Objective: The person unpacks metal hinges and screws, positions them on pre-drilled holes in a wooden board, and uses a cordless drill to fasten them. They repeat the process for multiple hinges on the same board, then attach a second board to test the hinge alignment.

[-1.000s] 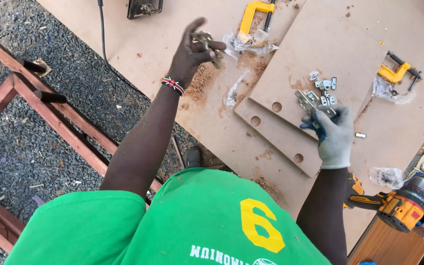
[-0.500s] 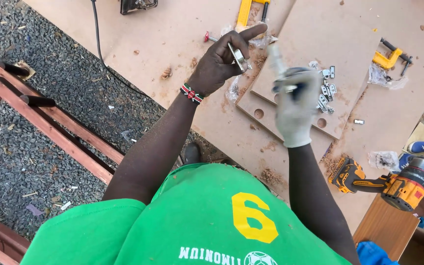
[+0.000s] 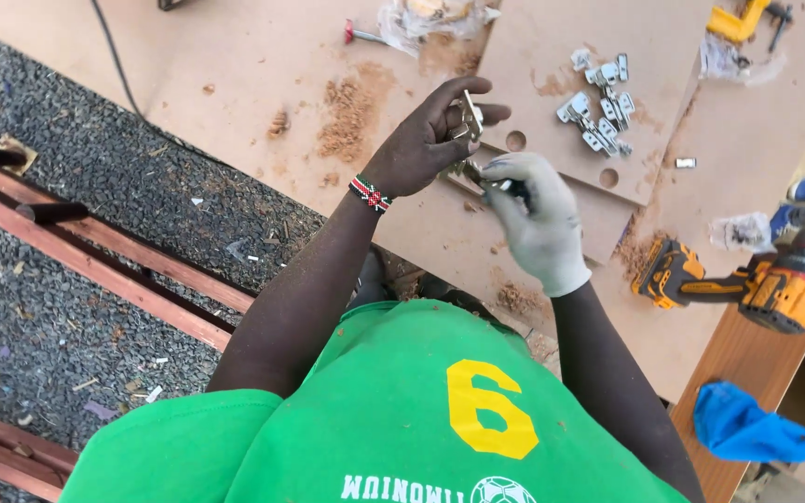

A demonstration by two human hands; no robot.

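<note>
My bare left hand [image 3: 421, 140], with a beaded bracelet at the wrist, pinches a silver metal hinge [image 3: 467, 115] above the brown board [image 3: 263, 56]. My right hand [image 3: 538, 224] wears a pale grey glove and meets the left just below it, fingertips closed on a small metal part [image 3: 500, 184] that is mostly hidden. A pile of several more silver hinges [image 3: 600, 110] lies on a smaller board [image 3: 552, 56] with round holes [image 3: 515, 141], beyond both hands.
A yellow-and-black cordless drill [image 3: 747, 279] lies at the right, with a blue cloth [image 3: 752, 427] nearer me. Sawdust heaps [image 3: 347, 102] dot the board. A yellow clamp [image 3: 736, 20] sits top right. A red wooden frame [image 3: 95, 261] and gravel lie left.
Both hands have drawn back from the far board and come together. The left brought the hinge along; the gloved right left the hinge pile.
</note>
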